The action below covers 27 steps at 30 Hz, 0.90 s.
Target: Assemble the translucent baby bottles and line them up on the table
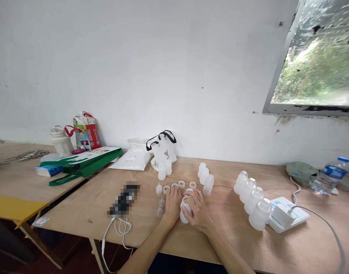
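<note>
My hands hold a translucent white plastic bottle lying on its side on the plywood table. My left hand grips it from the left, while my right hand covers its top. Just beyond my fingers lie several small plastic rings. Several pointed nozzle caps stand by my left hand. Two upright bottles stand further back, and a stack of bottles stands beyond my right hand. Several larger bottles form a row to the right.
A pixelated phone with a white cable lies left of my hands. To the right are a white charger and a water bottle. White bags and a green bag lie beyond, against the wall.
</note>
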Each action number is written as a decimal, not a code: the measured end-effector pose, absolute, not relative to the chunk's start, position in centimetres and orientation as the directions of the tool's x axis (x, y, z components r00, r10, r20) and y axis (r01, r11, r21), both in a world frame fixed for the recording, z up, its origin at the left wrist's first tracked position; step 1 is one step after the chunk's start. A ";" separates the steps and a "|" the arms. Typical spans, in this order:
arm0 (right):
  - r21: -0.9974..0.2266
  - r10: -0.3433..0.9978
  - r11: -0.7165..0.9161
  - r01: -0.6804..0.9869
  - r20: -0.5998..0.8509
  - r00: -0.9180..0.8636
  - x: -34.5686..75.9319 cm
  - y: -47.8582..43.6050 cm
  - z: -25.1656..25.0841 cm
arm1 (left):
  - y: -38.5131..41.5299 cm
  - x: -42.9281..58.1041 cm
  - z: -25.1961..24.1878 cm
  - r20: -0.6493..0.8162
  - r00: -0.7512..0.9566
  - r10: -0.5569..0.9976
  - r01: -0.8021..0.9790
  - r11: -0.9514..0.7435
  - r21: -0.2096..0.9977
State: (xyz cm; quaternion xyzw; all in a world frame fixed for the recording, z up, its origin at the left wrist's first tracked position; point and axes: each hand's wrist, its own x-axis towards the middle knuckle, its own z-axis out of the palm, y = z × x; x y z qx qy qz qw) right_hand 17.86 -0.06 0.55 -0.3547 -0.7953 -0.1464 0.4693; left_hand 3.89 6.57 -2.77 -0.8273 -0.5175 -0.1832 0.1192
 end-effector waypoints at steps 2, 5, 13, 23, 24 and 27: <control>-0.106 0.434 0.707 0.700 0.846 -0.310 18.0 -0.1 0.7 | 6.0 3.8 -2.7 0.410 0.426 0.806 0.884 -0.468 0.002; -0.101 0.426 0.720 0.687 0.845 -0.323 18.3 -0.2 0.8 | 4.7 3.2 -2.5 0.380 0.469 0.797 0.857 -0.516 0.023; -0.120 0.410 0.733 0.670 0.863 -0.294 18.4 0.0 0.8 | 2.8 1.7 -2.2 0.338 0.499 0.798 0.825 -0.557 0.095; -0.243 0.463 0.706 0.665 0.869 -0.174 18.4 0.0 0.0 | 1.1 -0.3 -3.8 0.360 0.470 0.806 0.735 -0.583 0.346; -0.252 0.469 0.707 0.661 0.866 -0.172 18.4 0.0 -0.1 | 1.0 -0.4 -3.9 0.371 0.454 0.810 0.734 -0.576 0.360; -0.279 0.486 0.708 0.648 0.859 -0.161 18.6 0.1 -0.6 | 0.8 -0.5 -3.6 0.398 0.411 0.820 0.741 -0.555 0.378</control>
